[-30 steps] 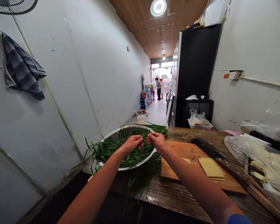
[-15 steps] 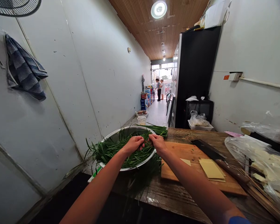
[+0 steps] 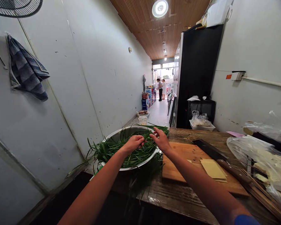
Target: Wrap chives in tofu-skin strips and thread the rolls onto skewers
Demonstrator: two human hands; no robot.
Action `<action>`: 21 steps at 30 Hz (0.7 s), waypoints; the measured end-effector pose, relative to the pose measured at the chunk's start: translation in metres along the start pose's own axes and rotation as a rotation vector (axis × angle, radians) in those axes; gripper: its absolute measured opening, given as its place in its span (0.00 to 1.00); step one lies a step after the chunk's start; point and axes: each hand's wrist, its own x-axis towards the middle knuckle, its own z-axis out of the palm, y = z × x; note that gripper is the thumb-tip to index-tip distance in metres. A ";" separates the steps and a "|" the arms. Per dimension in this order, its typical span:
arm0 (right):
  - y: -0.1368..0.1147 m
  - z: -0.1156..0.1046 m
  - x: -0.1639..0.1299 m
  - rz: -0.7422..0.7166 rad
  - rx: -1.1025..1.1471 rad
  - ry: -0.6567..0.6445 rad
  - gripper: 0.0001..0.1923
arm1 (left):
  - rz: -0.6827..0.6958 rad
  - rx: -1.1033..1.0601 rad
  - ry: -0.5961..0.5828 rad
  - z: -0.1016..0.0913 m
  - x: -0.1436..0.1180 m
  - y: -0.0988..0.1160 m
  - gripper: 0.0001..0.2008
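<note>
A large metal bowl full of long green chive leaves stands at the left end of a wooden table. My left hand hovers over the bowl, pinching a chive leaf between thumb and fingers. My right hand is just right of it above the bowl's rim, pinching the other end of the same leaf, its other fingers spread. A bundle of sorted chives lies on the table behind the bowl.
A wooden cutting board holds thin yellow tofu sheets and a cleaver. Bamboo skewers and plastic bags with pale food lie at right. A black fridge stands behind. Two people stand far down the corridor.
My right hand has shifted slightly up and right and its fingers have spread; the left hand stays over the bowl. The view has drifted a little.
</note>
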 end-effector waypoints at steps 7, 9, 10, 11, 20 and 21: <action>-0.029 -0.021 0.010 -0.733 -0.815 -0.380 0.08 | -0.024 0.170 -0.096 -0.003 0.004 0.007 0.15; -0.035 -0.021 0.013 -0.753 -0.901 -0.460 0.09 | -0.029 0.186 -0.144 -0.004 0.004 0.008 0.17; -0.037 -0.021 0.014 -0.753 -0.928 -0.489 0.09 | -0.028 0.191 -0.169 -0.005 0.003 0.009 0.18; -0.039 -0.023 0.016 -0.748 -0.947 -0.510 0.10 | -0.028 0.193 -0.191 -0.007 0.003 0.010 0.19; -0.050 -0.038 0.023 -0.574 -0.964 -0.569 0.10 | -0.022 0.320 -0.099 -0.010 -0.005 0.025 0.16; -0.054 -0.039 0.022 -0.562 -0.957 -0.566 0.09 | -0.008 0.343 -0.096 -0.007 -0.004 0.027 0.15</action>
